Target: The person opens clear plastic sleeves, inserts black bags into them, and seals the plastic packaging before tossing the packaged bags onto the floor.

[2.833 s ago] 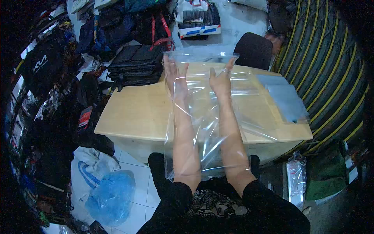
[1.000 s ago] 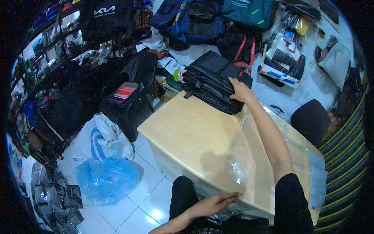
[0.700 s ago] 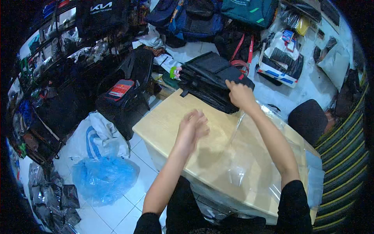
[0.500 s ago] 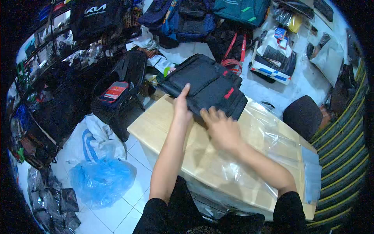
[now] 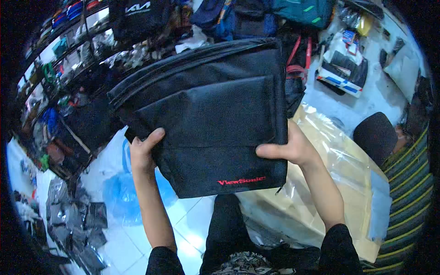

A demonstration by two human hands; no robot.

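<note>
Black bag (image 5: 206, 114) held up flat above desk (image 5: 348, 192), left hand (image 5: 143, 153) and right hand (image 5: 288, 149) each in a closed grip on a side edge, spreading it over clear plastic sheet (image 5: 339, 160).

Red "ViewSonic" lettering on the lower front of the black bag (image 5: 206, 119), near its bottom edge, between the left hand (image 5: 143, 153) and right hand (image 5: 288, 149) gripping it. White Kia logo on a black bag (image 5: 140, 13) hanging top left, partly cut off by the frame edge. Other packaging print in the background too small to read.
</note>
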